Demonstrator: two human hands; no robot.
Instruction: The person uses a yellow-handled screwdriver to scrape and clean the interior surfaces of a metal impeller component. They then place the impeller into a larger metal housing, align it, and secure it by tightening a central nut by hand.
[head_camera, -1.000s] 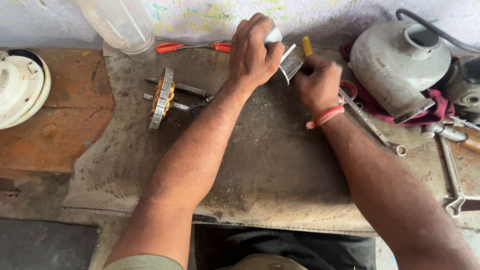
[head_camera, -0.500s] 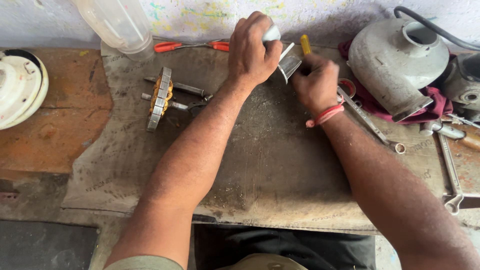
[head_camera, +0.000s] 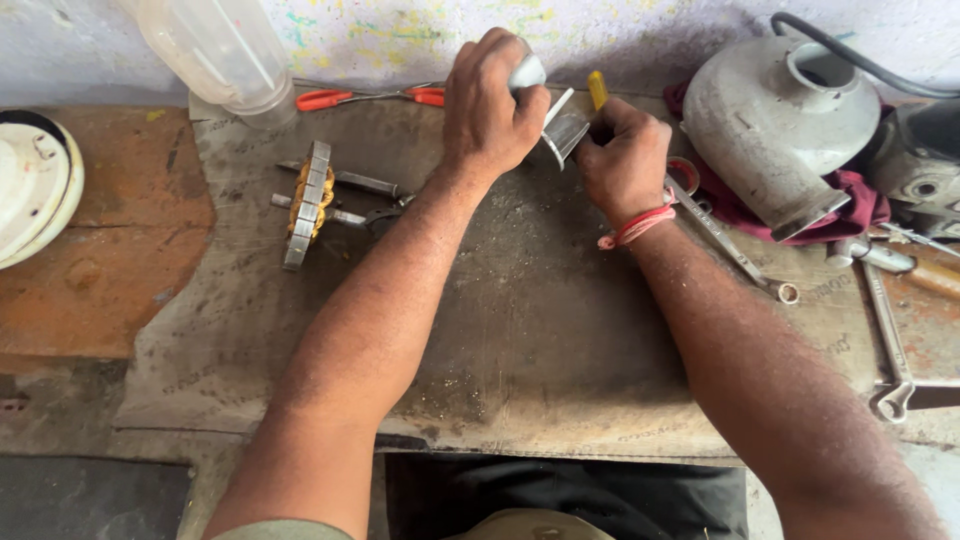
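My left hand grips a small silver metal part at the far middle of the bench, fingers wrapped over its rounded top. My right hand is closed around a yellow-handled tool whose tip meets the metal part; the tip itself is hidden between the hands. A red thread band circles my right wrist. Both hands hover over a dirty brown mat.
A motor stator with copper windings and a shaft lie left of my hands. Red-handled pliers and a clear plastic jar sit at the back. A grey pump housing, red cloth and wrenches lie right. A white disc rests far left.
Both hands keep their grip and have barely shifted; the metal part stays between them.
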